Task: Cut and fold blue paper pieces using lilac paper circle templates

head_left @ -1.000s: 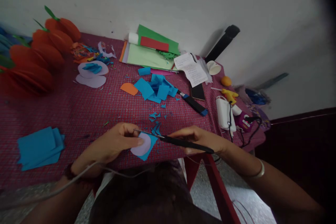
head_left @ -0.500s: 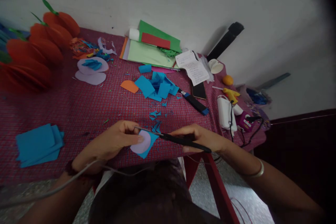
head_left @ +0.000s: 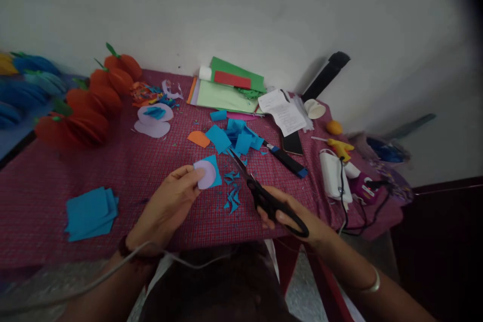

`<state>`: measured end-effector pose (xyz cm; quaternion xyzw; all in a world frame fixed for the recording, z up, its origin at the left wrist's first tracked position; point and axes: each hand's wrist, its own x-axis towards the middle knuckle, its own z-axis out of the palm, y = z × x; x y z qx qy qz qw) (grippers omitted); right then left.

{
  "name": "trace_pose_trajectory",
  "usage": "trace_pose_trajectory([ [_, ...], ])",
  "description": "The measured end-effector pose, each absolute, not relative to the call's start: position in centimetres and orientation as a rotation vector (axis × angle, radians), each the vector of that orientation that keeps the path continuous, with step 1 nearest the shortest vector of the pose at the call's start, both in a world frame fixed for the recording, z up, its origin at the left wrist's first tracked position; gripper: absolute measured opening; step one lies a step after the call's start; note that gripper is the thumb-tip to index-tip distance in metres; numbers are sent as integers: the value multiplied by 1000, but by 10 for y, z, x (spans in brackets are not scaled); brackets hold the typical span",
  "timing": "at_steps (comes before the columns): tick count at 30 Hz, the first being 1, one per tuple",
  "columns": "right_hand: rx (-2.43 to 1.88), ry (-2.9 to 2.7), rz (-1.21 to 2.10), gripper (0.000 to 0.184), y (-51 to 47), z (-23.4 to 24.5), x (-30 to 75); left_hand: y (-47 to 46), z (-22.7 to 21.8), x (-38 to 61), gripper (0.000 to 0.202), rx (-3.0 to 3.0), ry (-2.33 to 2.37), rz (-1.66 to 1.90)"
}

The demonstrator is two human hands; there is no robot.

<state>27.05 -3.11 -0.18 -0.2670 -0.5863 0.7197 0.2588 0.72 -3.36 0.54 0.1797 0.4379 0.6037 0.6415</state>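
My left hand (head_left: 177, 191) pinches a round lilac paper (head_left: 207, 176) laid over a square of blue paper (head_left: 217, 176), held just above the table. In my right hand (head_left: 281, 207) is a pair of black-handled scissors (head_left: 260, 192), fingers in the loops. Its blades point up and left toward the heap of blue paper pieces (head_left: 237, 133), apart from the paper in my left hand. Small blue offcuts (head_left: 233, 200) lie on the checked cloth between my hands. To the left sits a stack of blue paper squares (head_left: 90, 211).
Orange paper pumpkins (head_left: 75, 128) stand at the left. A cutter knife (head_left: 287, 160) lies beside the blue heap. Coloured sheets (head_left: 222, 96) and a handwritten note (head_left: 283, 113) are at the back. A yellow glue gun (head_left: 340, 148) and white box (head_left: 335, 175) with cords sit right.
The scissors have come away from the paper and turned to point forward. My left hand has raised the lilac and blue papers away from my body. The camera view has shifted.
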Motion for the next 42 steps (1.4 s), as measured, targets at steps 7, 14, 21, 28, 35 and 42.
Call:
trace_pose_trajectory([
  [7,-656,-1631,1817,74,-49,-3,233,-23,29,24,18,242,825,1643],
  [14,-722,-1417,1647,69,-62,-6,190,-40,41,41,25,585,1081,1850],
  [21,-1013,-1384,1287,52,-25,6,190,-62,45,50,33,713,1312,1831],
  [28,-1298,-2028,730,53,-24,-4,211,-66,38,56,34,739,1307,1748],
  [35,-1323,-2412,486,44,-29,10,223,-70,31,56,36,599,1272,1628],
  [42,-745,-1487,1605,42,-36,27,197,-69,24,65,32,665,1200,1652],
])
